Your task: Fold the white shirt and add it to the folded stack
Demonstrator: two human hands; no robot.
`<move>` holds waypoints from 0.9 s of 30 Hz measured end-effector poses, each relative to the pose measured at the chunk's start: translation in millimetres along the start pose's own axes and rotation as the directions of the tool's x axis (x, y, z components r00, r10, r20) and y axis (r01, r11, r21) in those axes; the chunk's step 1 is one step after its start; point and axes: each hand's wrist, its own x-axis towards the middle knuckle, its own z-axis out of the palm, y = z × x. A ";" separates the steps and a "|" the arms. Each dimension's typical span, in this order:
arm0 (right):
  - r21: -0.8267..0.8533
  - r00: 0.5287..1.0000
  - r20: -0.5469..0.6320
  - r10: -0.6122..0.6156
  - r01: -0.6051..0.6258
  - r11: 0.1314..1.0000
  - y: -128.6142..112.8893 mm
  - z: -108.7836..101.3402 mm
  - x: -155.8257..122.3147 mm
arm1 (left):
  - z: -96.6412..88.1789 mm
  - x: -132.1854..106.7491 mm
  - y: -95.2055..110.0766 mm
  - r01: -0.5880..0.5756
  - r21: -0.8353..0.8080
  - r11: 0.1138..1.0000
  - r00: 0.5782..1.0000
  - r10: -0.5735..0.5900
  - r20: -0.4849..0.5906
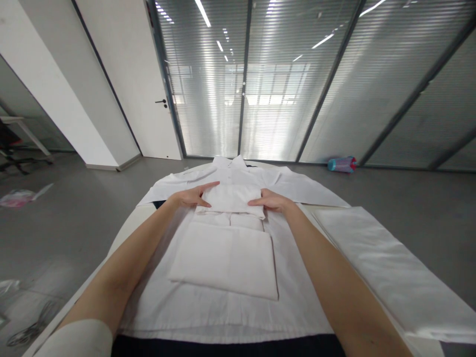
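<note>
A white collared shirt [297, 277] lies spread on its back, with its collar at the far end and its sleeves out to both sides. On its chest is a small folded white cloth [232, 197]. My left hand [191, 196] grips the left side of this cloth, thumb on top and index finger stretched along the far edge. From the right, my right hand [273, 200] pinches the other side, thumb on top and the other fingers partly hidden. Nearer to me, a larger folded white piece [226, 258] rests flat on the shirt, slightly tilted.
A pale table [128, 230] bears the shirt. Along its right side lies a long folded white fabric [386, 267]. On the grey floor are a blue and pink cylindrical object [342, 164], a pink plastic bag [18, 197] and cables [31, 331]. Glass partitions with blinds stand behind.
</note>
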 end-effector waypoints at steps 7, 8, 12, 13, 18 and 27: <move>-0.295 1.000 0.019 -0.011 0.016 0.955 -28.2 -19.2 -15.5 | -20.0 -13.2 23.0 0.111 0.335 0.936 0.979 -0.044 -0.201; -0.396 1.000 -0.008 -0.004 0.001 0.918 -35.3 -23.2 -18.3 | -24.5 -14.8 29.3 0.188 0.375 0.908 0.958 -0.085 -0.275; -0.676 0.896 -0.304 -0.323 0.036 0.736 -51.9 -8.8 -18.0 | -16.5 -2.6 46.6 0.260 0.605 0.753 0.792 0.191 -0.579; -0.718 0.840 -0.317 -0.441 0.091 0.691 -50.8 4.1 -15.0 | -6.5 4.5 46.0 0.200 0.664 0.721 0.775 0.298 -0.558; -0.871 0.838 -0.024 -0.546 0.251 0.423 -18.4 75.8 3.2 | 53.7 32.1 11.1 -0.021 0.816 0.578 0.877 0.403 -0.263; -0.872 0.948 0.003 -0.319 0.158 0.462 4.0 78.9 18.6 | 56.0 36.1 -26.9 0.052 0.865 0.498 0.938 0.273 -0.213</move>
